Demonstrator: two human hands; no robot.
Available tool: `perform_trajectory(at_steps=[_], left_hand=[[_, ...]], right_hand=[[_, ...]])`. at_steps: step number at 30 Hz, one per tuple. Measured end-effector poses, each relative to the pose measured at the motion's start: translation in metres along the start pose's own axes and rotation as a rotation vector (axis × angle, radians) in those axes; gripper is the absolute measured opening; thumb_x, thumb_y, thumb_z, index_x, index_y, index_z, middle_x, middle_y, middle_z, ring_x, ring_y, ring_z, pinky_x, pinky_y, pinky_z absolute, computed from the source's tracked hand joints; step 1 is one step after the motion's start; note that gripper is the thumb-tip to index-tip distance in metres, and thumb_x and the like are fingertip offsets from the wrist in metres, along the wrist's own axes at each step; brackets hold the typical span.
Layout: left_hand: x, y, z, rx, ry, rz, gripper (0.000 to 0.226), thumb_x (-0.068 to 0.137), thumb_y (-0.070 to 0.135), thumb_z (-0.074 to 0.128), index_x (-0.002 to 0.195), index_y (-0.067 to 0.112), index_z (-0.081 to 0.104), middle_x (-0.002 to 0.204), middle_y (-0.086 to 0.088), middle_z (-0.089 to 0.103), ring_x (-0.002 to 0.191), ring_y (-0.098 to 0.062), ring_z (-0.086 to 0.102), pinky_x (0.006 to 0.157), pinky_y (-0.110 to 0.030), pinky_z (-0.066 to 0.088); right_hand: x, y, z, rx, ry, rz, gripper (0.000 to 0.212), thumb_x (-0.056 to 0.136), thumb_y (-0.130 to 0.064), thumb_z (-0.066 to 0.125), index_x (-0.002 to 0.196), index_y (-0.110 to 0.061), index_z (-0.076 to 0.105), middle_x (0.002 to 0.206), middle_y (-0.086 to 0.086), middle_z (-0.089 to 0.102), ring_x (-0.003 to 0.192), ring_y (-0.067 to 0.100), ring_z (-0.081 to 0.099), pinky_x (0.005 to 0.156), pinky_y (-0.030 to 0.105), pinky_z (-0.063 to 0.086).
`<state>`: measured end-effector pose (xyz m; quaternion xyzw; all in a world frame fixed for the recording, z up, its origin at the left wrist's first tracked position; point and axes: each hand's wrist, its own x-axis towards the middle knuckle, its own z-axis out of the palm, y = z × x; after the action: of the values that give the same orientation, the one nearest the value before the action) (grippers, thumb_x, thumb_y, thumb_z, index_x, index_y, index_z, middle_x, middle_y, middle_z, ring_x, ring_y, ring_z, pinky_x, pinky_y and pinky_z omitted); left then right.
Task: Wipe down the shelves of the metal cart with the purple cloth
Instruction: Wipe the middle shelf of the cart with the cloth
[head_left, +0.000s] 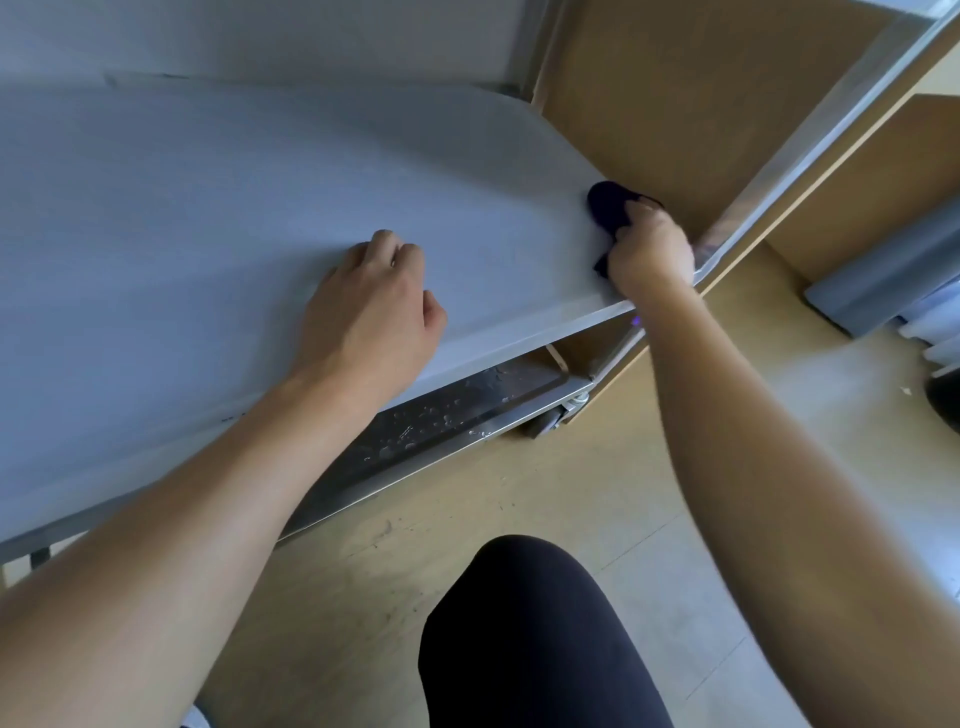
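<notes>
Where the wide grey shelf (208, 234) of the metal cart (810, 150) meets its right edge, the right hand (652, 254) grips the purple cloth (608, 205). Its fingers curl over the cloth and hold it down on the surface close to the front right corner. Most of the cloth is hidden under the hand. Only a dark rounded lump shows beyond the fingers, with a small scrap below the heel of the hand, and in this light it looks nearly black.

The left hand (371, 312) rests near the shelf's front edge, about midway along what is visible and well apart from the cloth. Its fingers are curled under and it holds nothing that can be seen. The fingertips are tucked out of sight, so I cannot tell how they meet the metal.

The shelf's left end runs off the picture, and its back edge blurs into a pale surface behind. Below the front edge a strip of the lower shelf (457, 410) shows, dotted with water drops (410, 431), while the rest is covered by the shelf above. A wheel (550, 415) peeks out under the lower shelf's right corner, partly hidden by the frame.

A knee (530, 634) in dark fabric fills the bottom centre over the pale floor (571, 493). At the right edge a grey object (883, 280) is cut off and hard to identify.
</notes>
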<state>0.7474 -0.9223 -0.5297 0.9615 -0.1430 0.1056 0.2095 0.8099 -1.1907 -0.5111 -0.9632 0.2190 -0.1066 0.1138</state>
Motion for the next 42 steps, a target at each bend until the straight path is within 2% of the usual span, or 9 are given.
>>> perform_trajectory(at_steps=[8, 11, 17, 21, 25, 30, 34, 38, 42], left_hand=[[-0.001, -0.001, 0.0, -0.009, 0.004, -0.009, 0.027, 0.093, 0.021, 0.048, 0.111, 0.002, 0.056, 0.121, -0.012, 0.051, 0.11, -0.033, 0.051, 0.084, -0.046, 0.047], [-0.002, -0.003, -0.001, -0.03, 0.006, -0.003, 0.028, 0.094, 0.022, 0.048, 0.114, 0.004, 0.056, 0.123, -0.009, 0.051, 0.111, -0.03, 0.051, 0.086, -0.043, 0.046], [-0.002, -0.002, 0.0, -0.023, 0.012, -0.003, 0.028, 0.095, 0.021, 0.047, 0.114, 0.003, 0.056, 0.123, -0.009, 0.052, 0.112, -0.03, 0.051, 0.088, -0.042, 0.044], [0.0, 0.0, 0.001, 0.003, 0.007, -0.006, 0.027, 0.094, 0.021, 0.047, 0.111, 0.003, 0.056, 0.122, -0.011, 0.051, 0.111, -0.032, 0.051, 0.085, -0.044, 0.045], [0.0, -0.001, 0.001, -0.016, 0.014, -0.007, 0.025, 0.092, 0.021, 0.051, 0.109, 0.004, 0.057, 0.119, -0.012, 0.052, 0.109, -0.034, 0.051, 0.083, -0.046, 0.047], [0.0, -0.004, 0.001, -0.049, 0.013, -0.002, 0.027, 0.094, 0.022, 0.05, 0.112, 0.004, 0.058, 0.123, -0.008, 0.053, 0.11, -0.03, 0.053, 0.087, -0.043, 0.047], [0.001, -0.002, 0.002, -0.02, 0.009, 0.0, 0.025, 0.093, 0.021, 0.048, 0.109, 0.003, 0.057, 0.12, -0.009, 0.052, 0.108, -0.03, 0.052, 0.088, -0.043, 0.046], [0.001, -0.001, 0.003, -0.014, 0.014, -0.007, 0.025, 0.094, 0.02, 0.048, 0.109, 0.002, 0.056, 0.12, -0.01, 0.053, 0.108, -0.031, 0.051, 0.086, -0.043, 0.046], [-0.001, -0.003, 0.001, -0.02, 0.025, -0.013, 0.028, 0.094, 0.021, 0.048, 0.114, 0.005, 0.059, 0.123, -0.008, 0.055, 0.11, -0.03, 0.053, 0.086, -0.043, 0.048]], right_hand=[[-0.06, -0.08, 0.03, 0.145, -0.045, -0.573, 0.043, 0.1, -0.017, 0.041, 0.142, -0.021, 0.045, 0.152, -0.006, 0.038, 0.138, 0.02, 0.037, 0.105, 0.028, 0.034], [-0.043, -0.058, 0.02, 0.136, -0.056, -0.527, 0.041, 0.1, -0.017, 0.042, 0.14, -0.021, 0.047, 0.151, -0.006, 0.039, 0.133, 0.024, 0.043, 0.1, 0.03, 0.037], [-0.009, -0.013, 0.005, 0.026, 0.0, -0.089, 0.042, 0.096, -0.011, 0.042, 0.137, -0.015, 0.05, 0.141, 0.009, 0.049, 0.123, 0.035, 0.049, 0.092, 0.038, 0.044], [-0.039, -0.056, 0.021, 0.082, -0.005, -0.329, 0.047, 0.087, -0.005, 0.054, 0.133, -0.014, 0.053, 0.145, 0.003, 0.046, 0.127, 0.029, 0.048, 0.098, 0.034, 0.042], [-0.073, -0.087, 0.036, 0.161, -0.009, -0.575, 0.043, 0.097, -0.014, 0.044, 0.139, -0.021, 0.049, 0.15, -0.005, 0.042, 0.137, 0.02, 0.039, 0.105, 0.031, 0.036], [-0.027, -0.026, 0.01, 0.078, -0.038, -0.339, 0.043, 0.098, -0.017, 0.042, 0.14, -0.026, 0.048, 0.148, -0.006, 0.044, 0.127, 0.026, 0.05, 0.098, 0.03, 0.04], [-0.008, 0.022, -0.006, 0.034, 0.033, -0.07, 0.041, 0.097, -0.011, 0.038, 0.136, -0.012, 0.05, 0.145, 0.004, 0.047, 0.127, 0.032, 0.046, 0.099, 0.036, 0.041], [-0.03, -0.011, 0.004, 0.049, 0.076, -0.169, 0.037, 0.09, -0.005, 0.045, 0.125, -0.01, 0.058, 0.141, 0.004, 0.051, 0.125, 0.032, 0.048, 0.095, 0.035, 0.042], [-0.065, -0.064, 0.024, 0.099, 0.009, -0.375, 0.046, 0.091, -0.004, 0.048, 0.135, -0.016, 0.053, 0.148, -0.001, 0.045, 0.134, 0.026, 0.042, 0.103, 0.037, 0.043]])
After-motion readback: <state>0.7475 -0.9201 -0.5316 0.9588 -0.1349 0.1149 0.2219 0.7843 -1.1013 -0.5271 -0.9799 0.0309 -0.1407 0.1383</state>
